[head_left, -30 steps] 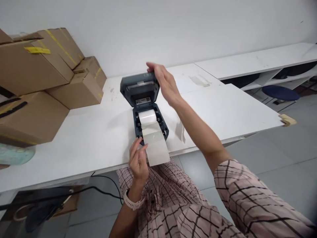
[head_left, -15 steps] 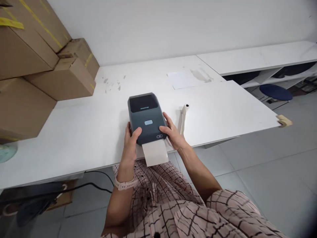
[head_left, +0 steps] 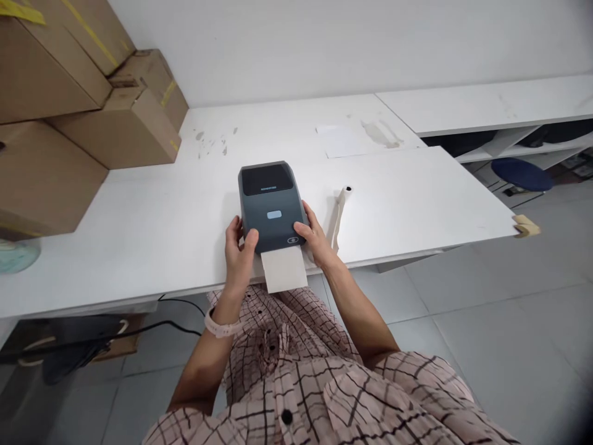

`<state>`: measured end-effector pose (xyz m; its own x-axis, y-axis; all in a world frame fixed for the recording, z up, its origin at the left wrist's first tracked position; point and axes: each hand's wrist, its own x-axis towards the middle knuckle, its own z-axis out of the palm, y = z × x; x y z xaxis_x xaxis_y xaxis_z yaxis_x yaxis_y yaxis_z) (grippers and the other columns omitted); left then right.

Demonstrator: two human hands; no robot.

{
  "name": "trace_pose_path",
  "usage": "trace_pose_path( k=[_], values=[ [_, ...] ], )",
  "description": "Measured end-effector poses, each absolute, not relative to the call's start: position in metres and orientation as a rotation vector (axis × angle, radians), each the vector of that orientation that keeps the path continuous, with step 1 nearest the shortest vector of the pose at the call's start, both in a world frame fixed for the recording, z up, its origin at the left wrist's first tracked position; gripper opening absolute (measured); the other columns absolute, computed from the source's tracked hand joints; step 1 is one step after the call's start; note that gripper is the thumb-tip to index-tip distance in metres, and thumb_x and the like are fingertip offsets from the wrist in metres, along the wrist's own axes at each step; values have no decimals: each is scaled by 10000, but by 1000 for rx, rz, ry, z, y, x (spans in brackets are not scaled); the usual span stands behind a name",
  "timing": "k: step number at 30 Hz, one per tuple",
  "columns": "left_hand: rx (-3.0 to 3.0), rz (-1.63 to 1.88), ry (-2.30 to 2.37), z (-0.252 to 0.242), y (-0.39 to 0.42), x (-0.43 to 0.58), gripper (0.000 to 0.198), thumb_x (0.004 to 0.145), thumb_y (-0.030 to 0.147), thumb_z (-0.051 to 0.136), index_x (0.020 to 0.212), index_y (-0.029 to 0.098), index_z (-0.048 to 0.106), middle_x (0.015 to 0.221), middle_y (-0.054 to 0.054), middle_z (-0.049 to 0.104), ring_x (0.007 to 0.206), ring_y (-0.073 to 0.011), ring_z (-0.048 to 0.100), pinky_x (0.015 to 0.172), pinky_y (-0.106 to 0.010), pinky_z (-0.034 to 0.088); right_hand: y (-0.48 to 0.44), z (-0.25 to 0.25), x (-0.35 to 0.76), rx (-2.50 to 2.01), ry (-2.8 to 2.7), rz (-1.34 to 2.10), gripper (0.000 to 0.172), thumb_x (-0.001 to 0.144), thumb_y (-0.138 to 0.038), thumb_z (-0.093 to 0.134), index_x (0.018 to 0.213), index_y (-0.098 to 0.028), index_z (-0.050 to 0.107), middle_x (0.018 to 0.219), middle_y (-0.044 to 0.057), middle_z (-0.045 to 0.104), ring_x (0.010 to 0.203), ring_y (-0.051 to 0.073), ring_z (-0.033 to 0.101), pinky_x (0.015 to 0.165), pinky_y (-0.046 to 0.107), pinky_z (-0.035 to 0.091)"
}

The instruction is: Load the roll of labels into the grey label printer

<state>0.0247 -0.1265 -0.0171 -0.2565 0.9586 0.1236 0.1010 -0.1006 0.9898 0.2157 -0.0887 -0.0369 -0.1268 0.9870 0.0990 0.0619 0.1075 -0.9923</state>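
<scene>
A dark grey label printer (head_left: 272,203) with a glossy black window lies on the table near its front edge. A white paper strip (head_left: 284,271) sticks out of its front and hangs past the table edge. My left hand (head_left: 238,258) grips the printer's left front corner, thumb on top and fingers down the side. On the opposite corner, my right hand (head_left: 319,242) holds it the same way, its thumb near the small oval logo. Just right of that hand lies a small roll of white paper (head_left: 341,204), partly unrolled towards me.
Cardboard boxes (head_left: 139,127) are stacked on the left of the white table (head_left: 176,247). A white sheet (head_left: 340,141) lies towards the back. Foam (head_left: 527,226) covers the right corner, with a blue stool (head_left: 521,173) beyond. A black cable (head_left: 162,322) runs below.
The view has shifted slightly, so the printer, boxes and table appear higher. Both hands stay on the printer; my left thumb sits a little closer to its edge.
</scene>
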Motion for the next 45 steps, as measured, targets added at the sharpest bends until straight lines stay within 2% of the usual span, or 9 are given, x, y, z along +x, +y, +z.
trace_pose_path(
  k=[7, 14, 19, 23, 27, 30, 35, 41, 45],
  values=[
    [1074, 1203, 1445, -33, -191, 45, 485, 807, 658, 717, 905, 189, 640, 759, -26, 615, 672, -163, 575, 591, -289, 479, -89, -44, 212, -1099, -1326, 1196, 833, 994, -601, 467, 1663, -206, 166, 1701, 139, 372, 1521, 259, 459, 1205, 535, 450],
    [847, 1029, 1227, 3, -186, 49, 485, 769, 643, 764, 929, 186, 731, 716, -53, 670, 646, -197, 622, 543, -294, 484, -105, -16, 213, -1278, -1509, 641, 667, 1025, -518, 492, 1611, -246, 326, 1629, 152, 472, 1525, 313, 437, 1164, 565, 476],
    [1020, 1091, 1415, -16, -192, 33, 479, 850, 648, 674, 664, 209, 623, 518, 31, 455, 489, -133, 446, 497, -267, 411, -118, 24, 205, -1123, -1957, 43, 579, 1058, -327, 482, 1607, -318, 297, 1233, 64, 768, 1446, 300, 530, 1243, 585, 339],
    [1160, 1426, 1641, -21, -180, 17, 366, 960, 549, 588, 1117, 240, 704, 1071, -76, 728, 946, -218, 685, 777, -321, 566, -117, 36, 191, -1094, -2165, -109, 619, 1063, -367, 492, 1619, -245, 247, 1209, 86, 771, 1292, 302, 656, 1261, 531, 310],
    [1379, 1410, 1520, -17, -159, 23, 667, 979, 494, 604, 1583, 288, 409, 1676, -115, 399, 1535, -303, 401, 1228, -459, 399, -115, 37, 189, -1108, -2114, -70, 422, 1059, -369, 520, 1456, -238, 460, 1105, 73, 774, 1138, 268, 719, 1233, 506, 353],
    [1338, 1340, 1445, -19, -149, 32, 850, 948, 510, 657, 1661, 301, 245, 1737, -122, 282, 1572, -335, 348, 1213, -456, 439, -120, 22, 197, -1083, -1935, 144, 392, 1042, -362, 559, 1418, -275, 490, 1237, 72, 730, 1272, 273, 656, 1232, 550, 362],
    [1274, 1346, 1380, -30, -142, 32, 942, 901, 537, 720, 1671, 302, 232, 1722, -130, 320, 1546, -358, 396, 1196, -448, 470, -140, -19, 207, -1201, -1483, 641, 647, 1057, -429, 527, 1636, -318, 262, 1715, 95, 314, 1588, 291, 317, 1247, 550, 386],
    [1401, 1479, 1339, -36, -139, 25, 730, 988, 591, 554, 1642, 348, 340, 1779, -45, 161, 1637, -351, 135, 1284, -478, 344, -143, -25, 208, -1144, -1349, 847, 646, 1037, -567, 507, 1615, -321, 356, 1693, 82, 382, 1571, 326, 353, 1275, 596, 335],
    [1498, 1531, 1283, -30, -135, 17, 642, 1032, 619, 410, 1611, 343, 415, 1777, -29, 169, 1626, -348, 190, 1284, -480, 349, -139, -12, 217, -1099, -1362, 869, 621, 1047, -598, 447, 1601, -323, 388, 1688, 74, 402, 1572, 333, 358, 1257, 590, 371]
  ],
)
